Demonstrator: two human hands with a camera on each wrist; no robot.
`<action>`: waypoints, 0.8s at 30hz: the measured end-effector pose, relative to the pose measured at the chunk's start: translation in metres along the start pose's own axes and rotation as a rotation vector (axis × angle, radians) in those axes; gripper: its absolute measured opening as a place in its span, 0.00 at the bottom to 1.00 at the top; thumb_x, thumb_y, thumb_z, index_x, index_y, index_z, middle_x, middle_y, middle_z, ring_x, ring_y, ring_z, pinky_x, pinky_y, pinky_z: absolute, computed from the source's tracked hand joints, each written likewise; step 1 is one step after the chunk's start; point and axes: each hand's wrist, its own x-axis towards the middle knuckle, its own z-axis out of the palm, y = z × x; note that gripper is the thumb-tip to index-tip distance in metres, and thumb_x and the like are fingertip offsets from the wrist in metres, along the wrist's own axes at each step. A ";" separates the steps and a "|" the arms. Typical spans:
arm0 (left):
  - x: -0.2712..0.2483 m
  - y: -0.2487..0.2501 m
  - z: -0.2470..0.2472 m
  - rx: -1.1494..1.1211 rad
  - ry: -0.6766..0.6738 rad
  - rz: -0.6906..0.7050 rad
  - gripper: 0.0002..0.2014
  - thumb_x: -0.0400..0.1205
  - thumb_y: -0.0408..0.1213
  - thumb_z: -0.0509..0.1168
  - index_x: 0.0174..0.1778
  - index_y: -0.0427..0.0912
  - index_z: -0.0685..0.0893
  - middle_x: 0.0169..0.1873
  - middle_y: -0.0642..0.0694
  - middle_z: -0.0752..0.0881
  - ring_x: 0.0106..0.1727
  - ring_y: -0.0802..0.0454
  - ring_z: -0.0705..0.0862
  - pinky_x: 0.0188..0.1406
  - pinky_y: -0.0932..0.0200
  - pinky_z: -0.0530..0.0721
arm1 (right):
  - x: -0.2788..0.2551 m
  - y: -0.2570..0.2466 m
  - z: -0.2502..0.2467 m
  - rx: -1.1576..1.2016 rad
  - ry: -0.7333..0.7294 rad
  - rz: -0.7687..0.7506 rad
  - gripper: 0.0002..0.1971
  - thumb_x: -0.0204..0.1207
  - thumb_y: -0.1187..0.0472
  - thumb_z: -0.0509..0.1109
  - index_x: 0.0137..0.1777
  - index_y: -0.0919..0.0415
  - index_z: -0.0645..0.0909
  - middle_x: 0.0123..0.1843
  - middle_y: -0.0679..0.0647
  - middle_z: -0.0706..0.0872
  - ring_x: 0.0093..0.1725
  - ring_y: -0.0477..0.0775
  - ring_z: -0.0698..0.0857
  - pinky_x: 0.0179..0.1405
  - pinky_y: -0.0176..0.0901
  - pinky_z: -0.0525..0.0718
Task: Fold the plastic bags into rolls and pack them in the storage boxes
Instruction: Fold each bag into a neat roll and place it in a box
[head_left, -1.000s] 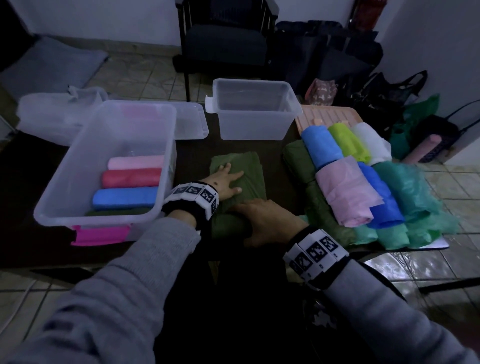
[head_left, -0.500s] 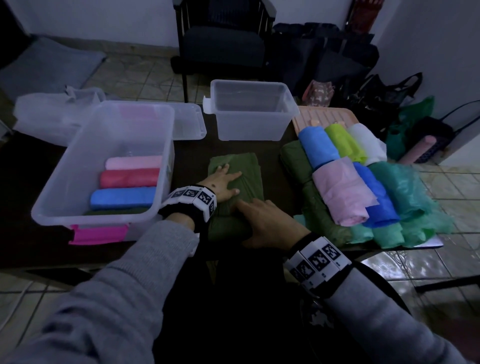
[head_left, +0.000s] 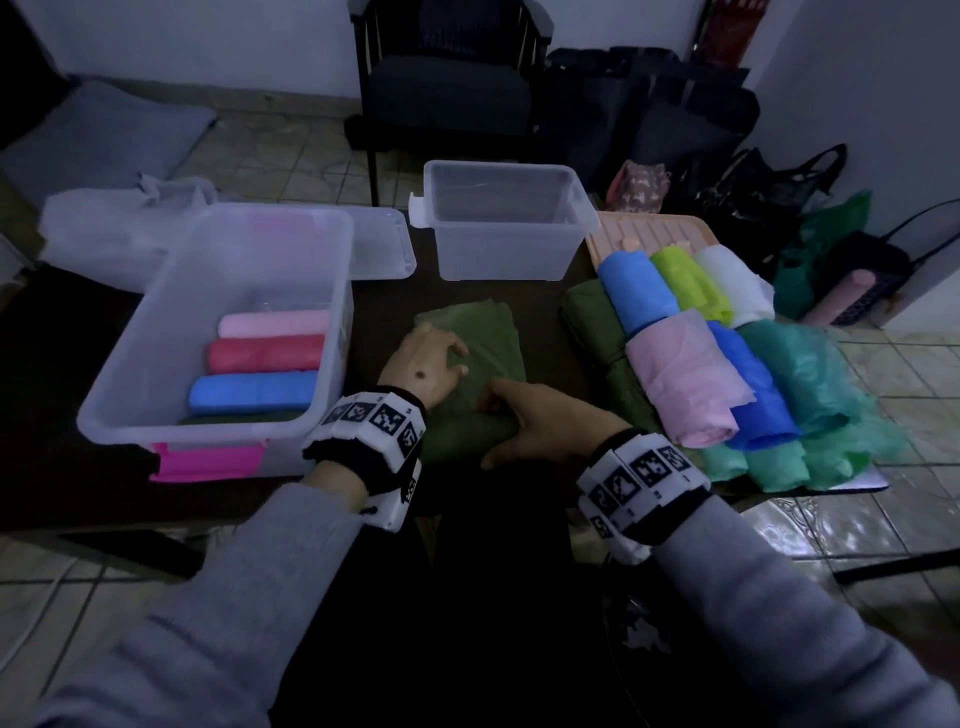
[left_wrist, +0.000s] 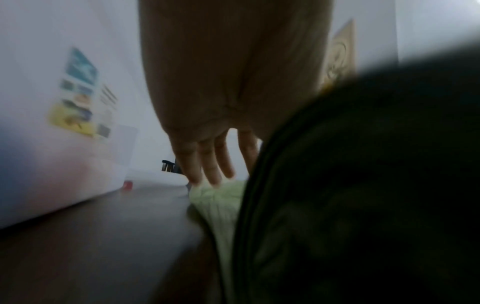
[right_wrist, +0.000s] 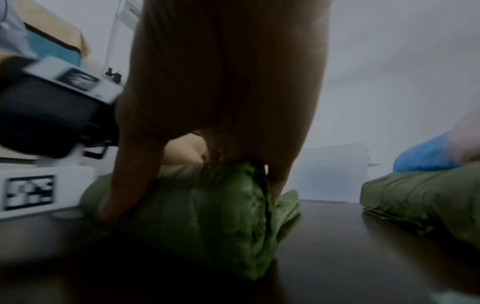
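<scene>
Since a second ago both hands have crept a little further up the dark green bag (head_left: 483, 338), the rolled part under them growing while the flat part beyond shortens. That bag lies on the dark surface (head_left: 540, 322) between the two boxes and the stack of waiting bags. The left hand (head_left: 423, 366) lies on the flat part with fingers loosely spread, pressing the plastic down; the left wrist view shows those fingers (left_wrist: 205, 162) straight, tips on the bag. The right hand (head_left: 540, 423) sits on top of the rolled end, fingers bent over its crest and thumb down the near side, as the right wrist view confirms.

Rolling is the step in hand, roughly half done by my judgement. Next the roll wants pushing forward evenly while the left hand keeps smoothing ahead, or trapped air will leave it loose. Once tight, it belongs in the large clear box (head_left: 130, 395), where a pink roll (head_left: 275, 323), a red roll (head_left: 265, 352), a blue roll (head_left: 254, 391) and a dark green one already lie side by side. The smaller clear box (head_left: 501, 249) holds nothing visible. Folded bags (head_left: 685, 374) in several colours wait at right.
</scene>
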 end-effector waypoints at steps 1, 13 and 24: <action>-0.006 0.002 -0.003 -0.041 0.016 -0.001 0.11 0.80 0.37 0.67 0.58 0.43 0.85 0.64 0.43 0.80 0.65 0.46 0.79 0.65 0.58 0.74 | 0.001 -0.001 -0.003 -0.007 -0.006 0.004 0.31 0.67 0.51 0.80 0.67 0.58 0.72 0.64 0.54 0.79 0.62 0.53 0.78 0.52 0.35 0.71; -0.048 0.008 -0.023 0.057 -0.337 -0.005 0.37 0.67 0.45 0.79 0.72 0.47 0.76 0.67 0.46 0.81 0.67 0.49 0.79 0.65 0.61 0.75 | 0.018 0.002 -0.018 0.015 -0.116 0.107 0.27 0.76 0.45 0.69 0.72 0.55 0.75 0.64 0.54 0.82 0.61 0.54 0.82 0.65 0.49 0.79; -0.026 0.013 -0.019 0.154 -0.402 -0.038 0.27 0.71 0.39 0.77 0.66 0.48 0.81 0.60 0.43 0.84 0.58 0.45 0.83 0.57 0.54 0.82 | -0.011 -0.030 0.032 -0.472 0.238 0.096 0.24 0.81 0.58 0.58 0.76 0.63 0.62 0.70 0.61 0.71 0.71 0.63 0.69 0.74 0.56 0.63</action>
